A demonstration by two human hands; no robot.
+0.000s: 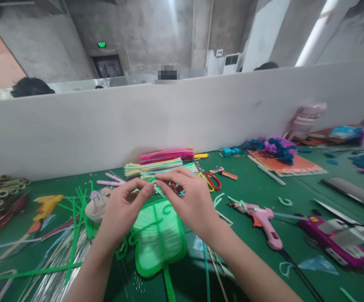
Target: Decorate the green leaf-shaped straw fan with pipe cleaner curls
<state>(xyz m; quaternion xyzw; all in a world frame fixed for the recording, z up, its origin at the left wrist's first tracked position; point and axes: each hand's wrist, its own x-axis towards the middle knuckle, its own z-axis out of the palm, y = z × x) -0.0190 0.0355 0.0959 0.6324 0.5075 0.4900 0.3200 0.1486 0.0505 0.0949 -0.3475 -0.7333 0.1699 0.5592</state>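
Observation:
My left hand [130,199] and my right hand [184,195] meet at the middle, above the table. Their thumbs and index fingers are pinched close together on a small, pale piece that is too small to make out. Beneath them lies a green leaf-like shape [159,237] with a thick fuzzy rim, a central rib and a stem pointing towards me. Curled green pieces [121,247] sit at its left side.
Pink glue gun [265,220] and purple power strip [336,241] lie at right, with scissors [213,181] behind my right hand. Bundled pink stems [166,155] rest by the white partition [175,113]. A yellow glue gun [48,205] and silver strands [64,260] are at left.

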